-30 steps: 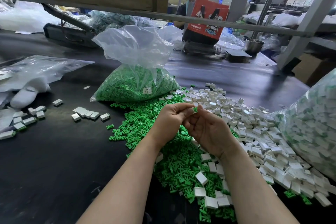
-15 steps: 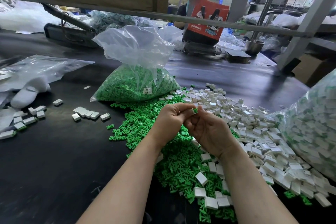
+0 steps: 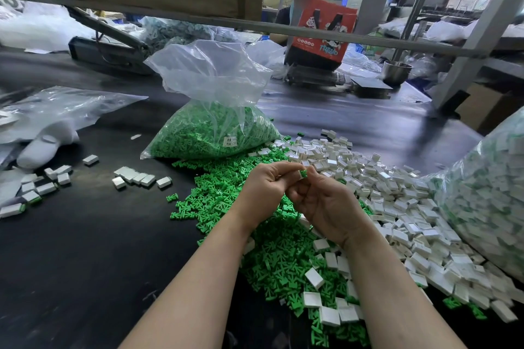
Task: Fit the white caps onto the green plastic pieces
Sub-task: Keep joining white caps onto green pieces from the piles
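Head view, hands: 2 bare forearms reach in from the bottom edge and meet over the heaps; the left hand (image 3: 265, 190) and the right hand (image 3: 326, 205) are pressed together at the fingertips.
Head view, held piece: a small green plastic piece (image 3: 303, 173) shows between the fingertips of both hands, at the top of the place where they meet.
Head view, left fingers: curled inward, thumb and forefinger pinching the small green plastic piece from its left side.
Head view, right fingers: curled, with the tips touching the same piece from its right; whether a white cap is also held there is hidden by the fingers.
Head view, below the fingers: a loose heap of green plastic pieces (image 3: 272, 258) lies on the dark worktable (image 3: 85, 263), spreading under both wrists toward the viewer.
Head view, right of the fingers: a loose heap of small white rectangular caps (image 3: 397, 198) starts just beside the right hand and runs toward the near right; a few white caps lie on top of the green heap near the right forearm.
Head view, beyond the fingers: a clear plastic bag of green pieces (image 3: 209, 133) sits upright with its mouth open.
Head view, far right of the fingers: a clear plastic bag of white and green parts (image 3: 487, 201) bulges in at the frame edge.
Head view, left of the fingers: a short row of capped white pieces (image 3: 139, 178) lies well apart from the hands; more lie scattered further left.
Head view, far side of the table: a person sits behind a red paper bag (image 3: 321, 34).
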A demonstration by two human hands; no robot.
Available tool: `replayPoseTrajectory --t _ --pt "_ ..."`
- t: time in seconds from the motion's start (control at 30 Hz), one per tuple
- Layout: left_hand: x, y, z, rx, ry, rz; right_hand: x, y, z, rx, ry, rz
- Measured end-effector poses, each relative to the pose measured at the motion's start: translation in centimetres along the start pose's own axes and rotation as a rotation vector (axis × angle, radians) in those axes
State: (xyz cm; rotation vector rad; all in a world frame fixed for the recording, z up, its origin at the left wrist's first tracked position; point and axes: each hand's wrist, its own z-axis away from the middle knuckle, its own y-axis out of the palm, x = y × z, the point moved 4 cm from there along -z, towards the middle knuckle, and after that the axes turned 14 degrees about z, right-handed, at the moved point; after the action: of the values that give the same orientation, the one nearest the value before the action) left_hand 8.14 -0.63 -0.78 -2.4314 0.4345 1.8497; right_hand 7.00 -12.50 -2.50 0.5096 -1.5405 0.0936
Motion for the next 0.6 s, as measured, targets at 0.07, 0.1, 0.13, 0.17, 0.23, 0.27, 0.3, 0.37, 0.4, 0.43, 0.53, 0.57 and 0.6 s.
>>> replayPoseTrajectory --t 0.07,0.1,0.13,0.17,0.23,0.27,0.3,0.37,0.4,0.43,0.53,0.57,0.6 --pt "-0.05 0.05 0.03 0.000 -0.001 -0.008 0.01 0.03 -0.03 0.006 0.001 -0.003" --pt "-0.07 0.07 0.05 -0.001 -0.003 -0.009 0.02 0.03 -0.04 0.009 0.003 -0.005" --pt "-0.08 0.06 0.08 -0.002 -0.005 -0.007 0.02 0.02 -0.04 0.013 0.004 -0.006" --pt "-0.08 0.02 0.09 -0.004 -0.007 -0.007 0.01 0.02 -0.05 0.016 0.004 -0.006" --pt "-0.02 -0.04 0.09 -0.008 -0.007 -0.008 0.01 0.01 -0.03 0.022 0.004 0.000" --pt "0.05 -0.06 0.06 -0.009 -0.007 -0.011 -0.01 -0.01 -0.04 0.025 0.004 0.003" --pt "0.10 -0.08 0.04 -0.009 -0.008 -0.014 -0.02 -0.04 -0.04 0.026 0.004 0.006" --pt "0.18 -0.09 0.00 -0.003 -0.010 -0.017 -0.03 -0.10 -0.08 0.025 0.007 0.009" --pt "0.22 -0.10 -0.02 0.000 -0.012 -0.019 -0.04 -0.14 -0.06 0.024 0.008 0.013" --pt "0.26 -0.10 -0.04 0.003 -0.014 -0.023 -0.06 -0.16 -0.09 0.023 0.010 0.019" --pt "0.39 -0.19 -0.05 -0.001 -0.019 -0.033 -0.18 -0.27 -0.13 0.018 0.016 0.033" --pt "0.40 -0.24 -0.04 -0.006 -0.019 -0.036 -0.22 -0.32 -0.14 0.016 0.017 0.036" --pt "0.39 -0.26 -0.04 -0.009 -0.019 -0.036 -0.24 -0.34 -0.15 0.017 0.018 0.039"
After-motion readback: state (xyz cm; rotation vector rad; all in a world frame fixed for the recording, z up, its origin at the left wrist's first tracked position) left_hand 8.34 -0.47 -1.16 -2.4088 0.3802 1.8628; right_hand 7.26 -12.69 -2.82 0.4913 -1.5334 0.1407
